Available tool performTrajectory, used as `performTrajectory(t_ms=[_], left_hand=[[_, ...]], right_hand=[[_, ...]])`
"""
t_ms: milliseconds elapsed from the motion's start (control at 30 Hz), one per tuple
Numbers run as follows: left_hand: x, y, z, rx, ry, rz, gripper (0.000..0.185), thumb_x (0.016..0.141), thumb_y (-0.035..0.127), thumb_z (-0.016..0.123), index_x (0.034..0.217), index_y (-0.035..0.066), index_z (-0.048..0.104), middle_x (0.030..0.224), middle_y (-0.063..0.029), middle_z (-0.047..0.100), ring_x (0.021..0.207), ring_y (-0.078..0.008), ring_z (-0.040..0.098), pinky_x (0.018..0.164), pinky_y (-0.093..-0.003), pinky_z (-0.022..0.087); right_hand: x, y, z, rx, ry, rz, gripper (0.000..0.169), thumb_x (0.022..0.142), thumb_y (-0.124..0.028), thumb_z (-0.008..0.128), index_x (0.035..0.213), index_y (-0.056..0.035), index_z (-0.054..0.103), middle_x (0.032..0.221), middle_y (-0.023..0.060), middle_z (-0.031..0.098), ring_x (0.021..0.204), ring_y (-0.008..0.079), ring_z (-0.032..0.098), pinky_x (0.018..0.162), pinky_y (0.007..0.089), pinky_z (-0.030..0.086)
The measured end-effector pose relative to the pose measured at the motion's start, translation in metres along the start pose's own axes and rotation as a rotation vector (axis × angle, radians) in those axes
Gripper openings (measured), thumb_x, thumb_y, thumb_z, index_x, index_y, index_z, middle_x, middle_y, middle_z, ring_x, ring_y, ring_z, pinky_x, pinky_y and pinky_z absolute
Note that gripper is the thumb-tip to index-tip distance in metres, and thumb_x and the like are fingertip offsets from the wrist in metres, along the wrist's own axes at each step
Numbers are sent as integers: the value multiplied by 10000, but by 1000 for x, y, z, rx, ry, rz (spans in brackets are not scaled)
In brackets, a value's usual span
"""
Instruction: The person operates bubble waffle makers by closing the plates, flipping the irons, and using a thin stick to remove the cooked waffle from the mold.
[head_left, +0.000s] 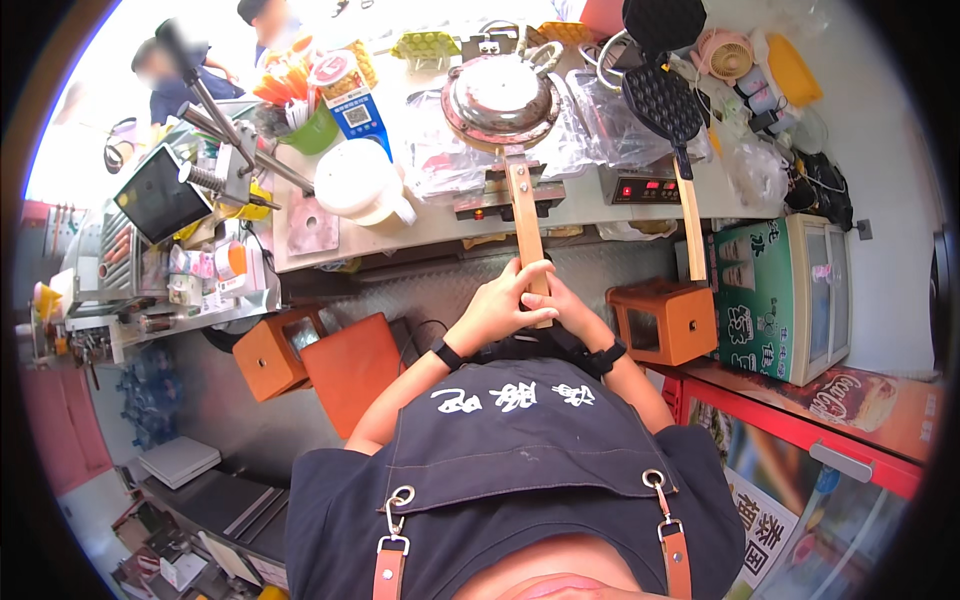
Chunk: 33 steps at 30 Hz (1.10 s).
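Observation:
A round hinged baking mould with a shiny domed metal top lies closed on the counter, on a heater base with a small orange light. Its wooden handle points toward me. Near the handle's end, my left hand wraps over it from the left. My right hand closes on the same part from the right, thumb across the wood. The hands touch each other. To the right, a black bubble-waffle iron stands open, its two dimpled plates showing and its own wooden handle overhanging the counter edge.
A white lidded jug and a green tub stand left on the counter. An induction cooker shows red lights at right. Orange stools flank me, beside a small glass-door fridge. Two people are beyond the counter.

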<state>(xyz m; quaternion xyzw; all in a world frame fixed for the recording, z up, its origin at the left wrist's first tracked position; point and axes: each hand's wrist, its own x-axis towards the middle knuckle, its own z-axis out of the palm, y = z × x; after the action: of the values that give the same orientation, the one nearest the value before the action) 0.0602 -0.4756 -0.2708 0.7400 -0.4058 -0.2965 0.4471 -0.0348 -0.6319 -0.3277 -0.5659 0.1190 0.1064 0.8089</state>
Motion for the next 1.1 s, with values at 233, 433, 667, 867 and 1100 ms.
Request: performTrajectory(t_ms=[233, 433, 667, 867, 1100], left_hand=[[0, -2, 1, 22, -6, -14, 649, 806, 381, 781, 1367, 246, 484, 1212, -163, 539, 1039, -426, 639, 865, -474, 537], [0, -7, 4, 40, 29, 21, 647, 820, 486, 763, 1362, 254, 496, 1173, -170, 544, 1000, -428, 650, 834, -472, 544], [0, -4, 2, 35, -5, -12, 694, 807, 407, 782, 1402, 237, 466, 1243, -176, 548, 1076, -431, 632, 891, -471, 534], [0, -7, 4, 40, -5, -18, 694, 812, 412, 780, 1404, 235, 464, 1243, -174, 548, 1072, -432, 631, 889, -473, 532], [0, -10, 5, 59, 36, 37, 669, 821, 509, 753, 1375, 241, 489, 1206, -173, 543, 1006, -424, 648, 821, -479, 544]], right_hand=[[-1, -3, 3, -12, 17, -12, 527, 939, -272, 722, 1329, -16, 477, 1166, 33, 584, 1055, 100, 572, 900, 269, 494], [0, 0, 1, -18, 8, 1, 562, 933, -289, 731, 1343, -13, 463, 1174, 40, 579, 1061, 106, 566, 910, 270, 488], [2, 5, -1, -3, 7, -13, 562, 934, -296, 731, 1339, -14, 462, 1172, 42, 579, 1058, 108, 570, 902, 270, 495], [0, -1, 2, -6, 13, -8, 556, 934, -287, 732, 1334, -12, 463, 1172, 43, 580, 1063, 108, 573, 907, 269, 495], [0, -3, 3, 7, 3, -12, 555, 934, -287, 733, 1331, -9, 463, 1178, 43, 578, 1072, 108, 572, 914, 269, 494]])
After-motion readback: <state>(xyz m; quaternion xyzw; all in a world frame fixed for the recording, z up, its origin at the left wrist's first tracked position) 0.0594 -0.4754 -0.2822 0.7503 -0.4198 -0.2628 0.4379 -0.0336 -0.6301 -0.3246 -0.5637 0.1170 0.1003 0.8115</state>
